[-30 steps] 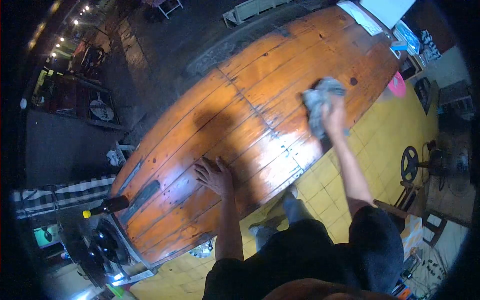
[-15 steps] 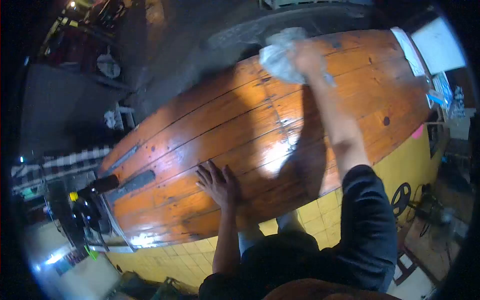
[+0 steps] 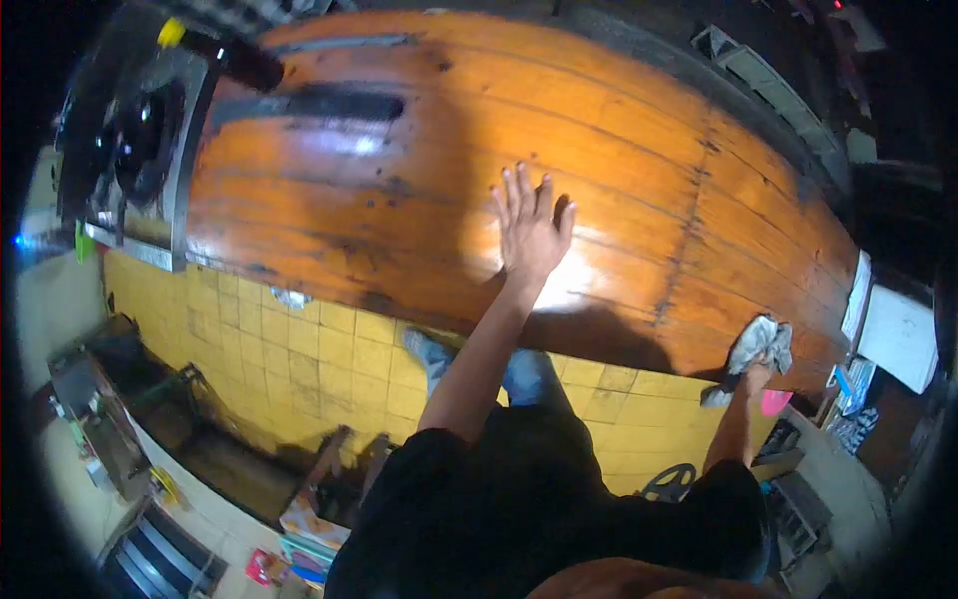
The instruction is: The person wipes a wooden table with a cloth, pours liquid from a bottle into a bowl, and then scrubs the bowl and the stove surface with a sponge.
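Observation:
A long varnished wooden counter (image 3: 619, 180), built of planks with dark seams, stretches across the head view. My left hand (image 3: 533, 235) is on its middle part, fingers spread and holding nothing. Toward the counter's near right edge, my right hand (image 3: 758, 373) grips a crumpled grey-white cloth (image 3: 762, 341) against the wood. Part of that cloth hangs near the edge, and my fingers are partly hidden by it.
At the left end lies a dark bottle (image 3: 235, 58) with a yellow cap, near a black rounded object (image 3: 142, 140). White sheets (image 3: 898, 334) and a pink item (image 3: 775, 401) are at the right end. Yellow tiles (image 3: 329, 349) run below the near edge.
My right hand has brought the cloth from the counter's far edge to its near right edge. My left hand shifts right along the wood, and the head view has turned.

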`<state>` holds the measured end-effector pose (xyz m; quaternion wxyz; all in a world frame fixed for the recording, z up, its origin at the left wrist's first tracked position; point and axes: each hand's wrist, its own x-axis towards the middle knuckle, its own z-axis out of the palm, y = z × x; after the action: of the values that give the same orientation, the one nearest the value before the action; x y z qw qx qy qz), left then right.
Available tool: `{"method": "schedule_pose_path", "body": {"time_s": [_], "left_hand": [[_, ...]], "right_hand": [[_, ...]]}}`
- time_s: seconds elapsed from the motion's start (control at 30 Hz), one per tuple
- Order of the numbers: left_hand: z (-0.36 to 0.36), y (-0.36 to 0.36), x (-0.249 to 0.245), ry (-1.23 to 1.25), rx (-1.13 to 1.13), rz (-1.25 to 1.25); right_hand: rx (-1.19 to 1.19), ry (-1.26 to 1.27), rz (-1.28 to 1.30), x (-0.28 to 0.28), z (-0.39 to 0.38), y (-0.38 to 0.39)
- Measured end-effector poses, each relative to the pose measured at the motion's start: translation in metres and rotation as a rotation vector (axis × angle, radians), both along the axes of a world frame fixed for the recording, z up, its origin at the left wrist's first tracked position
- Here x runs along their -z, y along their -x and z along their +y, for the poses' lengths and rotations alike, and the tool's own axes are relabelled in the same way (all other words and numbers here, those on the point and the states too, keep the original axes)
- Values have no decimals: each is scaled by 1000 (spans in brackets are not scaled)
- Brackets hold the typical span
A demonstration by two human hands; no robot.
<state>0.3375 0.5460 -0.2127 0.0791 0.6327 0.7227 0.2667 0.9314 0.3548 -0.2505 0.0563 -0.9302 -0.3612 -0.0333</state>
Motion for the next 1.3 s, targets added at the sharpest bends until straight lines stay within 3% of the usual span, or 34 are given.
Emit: {"method": "schedule_pose_path", "body": {"time_s": [0.07, 0.17, 0.33, 0.37, 0.4, 0.43, 0.47, 0.5, 0.53, 0.57, 0.7, 0.73, 0.8, 0.83, 0.87, 0.9, 0.97, 1.0, 1.07, 1.1, 1.17, 1.27, 1.3], "left_hand": [[-9, 9, -1, -80, 81, -87], [-38, 40, -1, 19, 294, -151], [-210, 177, -10, 8, 61, -182], [-255, 206, -3, -6, -70, -305], [-303, 236, 11, 111, -210, -122], [-336, 261, 4, 110, -337, -217], [-356, 280, 0, 105, -463, -313], [-365, 294, -3, 97, -458, -312], [-374, 308, -8, 90, -496, -242], [-380, 319, -11, 75, -539, -172], [-379, 358, -23, 28, -452, -223], [-392, 375, -17, 3, -466, -205], [-448, 414, 19, 216, -560, -290], [-506, 439, 62, 339, -685, -488], [-562, 462, 101, 462, -826, -665], [-585, 454, 64, 572, -934, -669], [-747, 469, 155, 750, -1165, -928], [-782, 469, 152, 841, -1287, -1038], [-831, 435, 123, 747, -1783, -1252], [-841, 426, 111, 692, -1943, -1294], [-845, 423, 99, 613, -2157, -1311], [-819, 461, 98, 600, -2230, -1265], [-801, 488, 104, 504, -1787, -1577]], "right_hand": [[-126, -126, -110, 5, 13, 55], [-283, -143, -228, -42, 60, 219], [-605, -193, -309, -50, 92, 420], [-663, -196, -267, -54, 101, 464], [-759, -211, -88, -73, 108, 514], [-857, -270, -53, -78, 116, 557], [-875, -196, 54, -81, 120, 604], [-907, -193, -28, -74, 119, 649], [-975, -145, 170, -84, 118, 695], [-1042, -145, 151, -76, 115, 742], [-1271, -127, 243, -60, 112, 856], [-1288, -156, 251, -64, 117, 864], [-1365, -87, 349, -72, 126, 837], [-1344, -90, 477, -77, 128, 811], [-1303, -287, 369, -51, 123, 778], [-1284, -223, 306, -66, 115, 739], [-1116, -345, 75, -56, 87, 660], [-1005, -309, 130, -57, 82, 623], [-703, -306, -83, -37, 77, 583], [-698, -297, -84, -41, 78, 592], [-286, -100, -56, -60, 97, 631], [-259, -111, -204, -58, 135, 694], [-401, -169, -165, -63, 147, 719]]}}
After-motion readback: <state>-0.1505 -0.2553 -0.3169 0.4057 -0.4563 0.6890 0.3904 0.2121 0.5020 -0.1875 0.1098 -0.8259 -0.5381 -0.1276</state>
